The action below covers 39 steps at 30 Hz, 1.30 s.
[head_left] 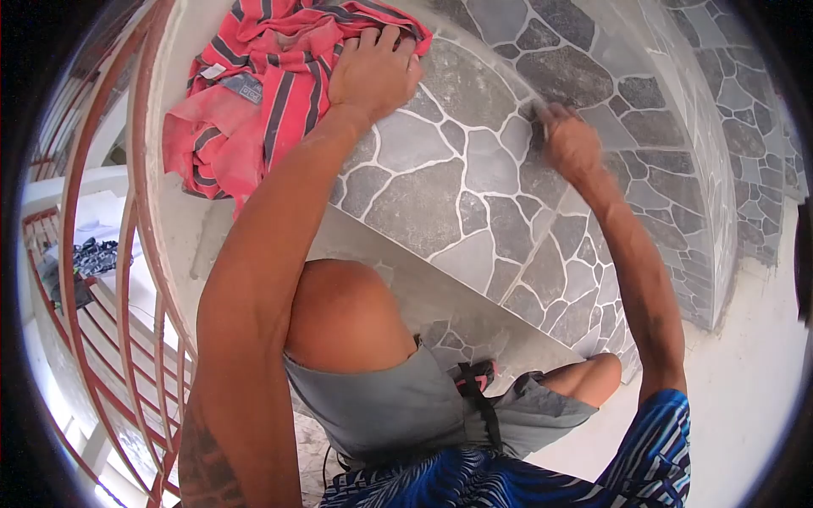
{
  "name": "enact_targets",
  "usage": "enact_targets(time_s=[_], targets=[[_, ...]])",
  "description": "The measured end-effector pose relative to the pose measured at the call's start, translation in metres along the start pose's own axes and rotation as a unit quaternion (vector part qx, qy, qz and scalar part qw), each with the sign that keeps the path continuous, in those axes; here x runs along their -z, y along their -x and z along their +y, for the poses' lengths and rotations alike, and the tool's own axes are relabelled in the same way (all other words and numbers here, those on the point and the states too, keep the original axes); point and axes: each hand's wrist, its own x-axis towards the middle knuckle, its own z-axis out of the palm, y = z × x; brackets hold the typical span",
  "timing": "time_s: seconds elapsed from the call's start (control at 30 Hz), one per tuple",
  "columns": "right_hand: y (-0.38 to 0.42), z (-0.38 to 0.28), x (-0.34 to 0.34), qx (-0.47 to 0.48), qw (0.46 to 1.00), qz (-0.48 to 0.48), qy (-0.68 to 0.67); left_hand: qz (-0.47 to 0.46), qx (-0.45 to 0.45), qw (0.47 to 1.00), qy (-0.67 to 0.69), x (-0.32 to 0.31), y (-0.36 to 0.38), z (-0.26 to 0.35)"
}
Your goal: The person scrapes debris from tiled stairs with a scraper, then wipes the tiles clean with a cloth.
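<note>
Cloth [262, 93] (red, striped) bunched on stone-pattern step [423, 203] beside railing [127, 254], left hand [373, 72] pressing flat on its edge, fingers spread. Right hand [572, 144] pinched shut on small tool at white joint; tool mostly hidden. Joints nearby look clean; progress beyond that unclear.

Bare stone-patterned step tread [440, 182] lies open between the two hands, toward six o'clock as far as the raised knee [343, 317]. The red striped cloth [254, 85] blocks eleven o'clock, the railing [127, 254] nine, the curved stone wall [677, 144] two.
</note>
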Motion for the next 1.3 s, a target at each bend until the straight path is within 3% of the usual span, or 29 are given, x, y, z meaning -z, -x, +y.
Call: enact_targets(time_s=[0.07,0.17,0.27,0.4,0.5,0.6,0.73,0.83,1.0,1.1,1.13,1.23,1.27,1.3], targets=[[0.007,-0.018,0.01,0.05,0.999,0.014,-0.003,0.007,0.0,1.0,0.003,0.001,-0.001,0.0],[-0.01,-0.008,0.008,-0.03,0.999,-0.008,0.009,0.0,0.001,1.0,0.017,0.001,0.001,0.004],[-0.015,-0.014,0.005,0.014,0.999,-0.02,0.035,0.012,-0.002,1.0,0.012,-0.002,-0.001,-0.001],[-0.023,-0.015,0.014,-0.049,0.998,-0.024,-0.004,-0.009,0.007,1.0,0.019,-0.001,-0.001,0.0],[-0.02,-0.027,0.01,0.008,0.998,-0.003,0.059,0.019,0.001,1.0,0.002,-0.001,0.0,0.0],[-0.021,-0.028,0.022,-0.077,0.996,-0.049,-0.009,0.012,0.002,1.0,0.004,-0.003,0.001,-0.001],[-0.018,-0.035,0.008,0.001,0.999,0.004,0.045,0.022,0.009,0.999,0.024,-0.003,-0.001,-0.002],[-0.028,-0.022,0.016,-0.07,0.994,-0.082,0.007,0.012,0.009,0.999,0.03,-0.005,0.002,0.003],[-0.011,-0.04,0.015,-0.005,1.0,-0.01,0.012,0.016,0.007,1.0,0.025,-0.004,0.002,-0.001],[-0.03,-0.018,0.018,-0.127,0.988,-0.088,-0.028,0.017,0.001,1.0,0.026,-0.004,0.002,-0.002],[-0.033,-0.023,0.022,-0.133,0.977,-0.164,-0.006,0.029,-0.001,0.999,0.027,-0.005,0.001,-0.003],[-0.011,-0.042,0.013,0.034,0.999,0.015,0.018,0.042,0.001,0.999,0.031,-0.007,0.003,-0.002],[-0.023,-0.027,0.02,-0.09,0.981,-0.169,-0.014,0.034,0.0,0.999,0.034,-0.007,0.005,0.001],[-0.021,-0.022,0.013,-0.079,0.99,-0.117,-0.008,0.032,0.0,0.999,0.029,-0.005,0.001,-0.002]])
